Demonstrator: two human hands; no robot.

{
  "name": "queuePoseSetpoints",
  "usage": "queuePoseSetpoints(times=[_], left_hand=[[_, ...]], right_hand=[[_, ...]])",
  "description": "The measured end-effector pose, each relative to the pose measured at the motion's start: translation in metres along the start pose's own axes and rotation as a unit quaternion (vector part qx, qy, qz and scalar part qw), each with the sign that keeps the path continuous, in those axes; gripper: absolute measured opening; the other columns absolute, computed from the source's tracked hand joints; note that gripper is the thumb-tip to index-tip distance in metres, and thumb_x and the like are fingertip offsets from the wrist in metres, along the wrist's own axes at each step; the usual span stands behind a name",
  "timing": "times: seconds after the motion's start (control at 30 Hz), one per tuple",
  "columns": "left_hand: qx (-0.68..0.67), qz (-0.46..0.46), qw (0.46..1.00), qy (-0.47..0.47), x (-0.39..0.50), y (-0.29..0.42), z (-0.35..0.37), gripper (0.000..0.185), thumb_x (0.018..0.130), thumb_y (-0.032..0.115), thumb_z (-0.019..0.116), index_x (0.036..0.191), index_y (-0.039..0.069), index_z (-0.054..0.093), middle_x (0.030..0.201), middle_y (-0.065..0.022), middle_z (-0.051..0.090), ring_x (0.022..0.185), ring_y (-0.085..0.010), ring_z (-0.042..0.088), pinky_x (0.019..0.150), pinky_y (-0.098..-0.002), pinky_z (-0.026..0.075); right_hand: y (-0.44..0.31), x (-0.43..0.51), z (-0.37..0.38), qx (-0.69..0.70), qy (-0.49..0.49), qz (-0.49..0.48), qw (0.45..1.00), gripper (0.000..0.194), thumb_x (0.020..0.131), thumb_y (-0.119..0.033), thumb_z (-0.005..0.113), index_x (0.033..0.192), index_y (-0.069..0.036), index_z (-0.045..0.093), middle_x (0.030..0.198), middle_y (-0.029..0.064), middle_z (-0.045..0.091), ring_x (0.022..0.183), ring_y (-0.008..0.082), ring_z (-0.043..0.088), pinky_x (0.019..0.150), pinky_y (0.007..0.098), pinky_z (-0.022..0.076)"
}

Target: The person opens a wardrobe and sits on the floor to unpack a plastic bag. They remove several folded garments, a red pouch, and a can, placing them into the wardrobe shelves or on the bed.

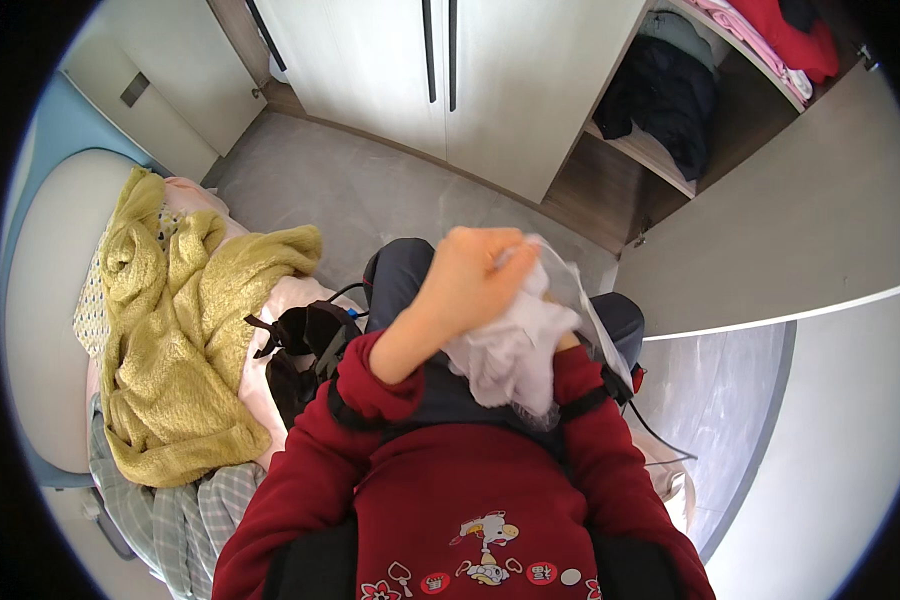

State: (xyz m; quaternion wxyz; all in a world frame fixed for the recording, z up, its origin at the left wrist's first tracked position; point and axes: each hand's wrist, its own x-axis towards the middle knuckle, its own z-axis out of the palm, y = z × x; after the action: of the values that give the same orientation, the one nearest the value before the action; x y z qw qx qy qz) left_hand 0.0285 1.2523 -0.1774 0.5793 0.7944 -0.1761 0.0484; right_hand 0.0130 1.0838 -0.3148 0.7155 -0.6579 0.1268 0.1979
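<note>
My left hand [474, 274] is raised in front of my lap, its fingers closed on the upper part of a white cloth [506, 360]. The cloth hangs down in loose folds over my lap. A clear plastic bag [570, 281] lies around and beside it on the right, with a bit of clear film below the cloth. My right hand [568, 342] is mostly hidden behind the cloth and bag; only a little skin at the wrist shows above the red sleeve, so its grip cannot be made out.
On the left, a yellow-green fleece blanket [180, 360] lies on a bed beside a black strapped item [307, 337]. A wardrobe [525, 90] stands ahead; its open door [780, 217] reaches out on the right. Dark clothes [656, 97] fill a shelf. A cable [664, 442] hangs near my right arm.
</note>
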Motion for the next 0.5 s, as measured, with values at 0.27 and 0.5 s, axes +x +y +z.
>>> queuePoseSetpoints(times=[0.27,0.5], left_hand=[[0.227,-0.086,0.970,-0.005,0.006,-0.086,-0.012,0.034,0.086,0.032,0.059,0.072,0.001,0.062,0.066,-0.0209,0.059,0.068,-0.0419,0.059,0.060,-0.0463,0.046],[0.262,-0.080,0.960,-0.052,-0.008,-0.089,-0.016,0.033,0.081,0.036,0.067,0.085,0.004,0.066,0.071,-0.0187,0.064,0.069,-0.0393,0.062,0.061,-0.0452,0.047]], right_hand=[[-0.079,-0.062,-0.048,0.191,-0.113,0.019,0.975,0.039,0.067,-0.004,0.063,0.105,0.004,0.059,0.092,0.0151,0.066,0.078,0.0244,0.064,0.067,0.0310,0.0526],[-0.138,-0.066,-0.077,0.263,-0.158,-0.364,0.879,0.015,0.076,-0.019,0.056,0.073,-0.005,0.051,0.067,0.0068,0.049,0.059,0.0198,0.046,0.055,0.0315,0.0403]])
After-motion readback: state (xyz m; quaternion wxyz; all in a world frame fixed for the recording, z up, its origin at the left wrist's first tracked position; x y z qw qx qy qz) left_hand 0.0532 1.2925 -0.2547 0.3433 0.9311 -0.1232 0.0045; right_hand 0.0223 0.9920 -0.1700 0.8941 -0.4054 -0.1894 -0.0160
